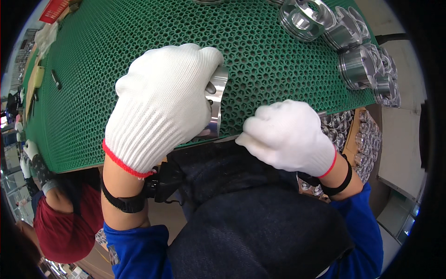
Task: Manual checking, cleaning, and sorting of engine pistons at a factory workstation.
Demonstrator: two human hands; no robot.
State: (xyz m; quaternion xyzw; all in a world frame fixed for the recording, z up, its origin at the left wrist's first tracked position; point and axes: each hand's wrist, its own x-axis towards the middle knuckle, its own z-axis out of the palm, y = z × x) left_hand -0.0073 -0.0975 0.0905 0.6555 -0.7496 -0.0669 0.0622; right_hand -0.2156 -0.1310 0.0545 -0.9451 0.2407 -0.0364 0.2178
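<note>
My left hand, in a white knitted glove with a red cuff, is wrapped over a shiny metal piston at the near edge of the green mat. Most of the piston is hidden under the glove; its polished side and a dark opening show on the right. My right hand, gloved alike, is closed in a fist to the right of the piston and apart from it. A short end of a thin metal rod sticks out beyond this fist; the rest of it is hidden.
Several pistons stand along the right edge of the perforated green mat. More fill a cardboard box below at the right. A dark marker lies far left. A person in a red top works at the left.
</note>
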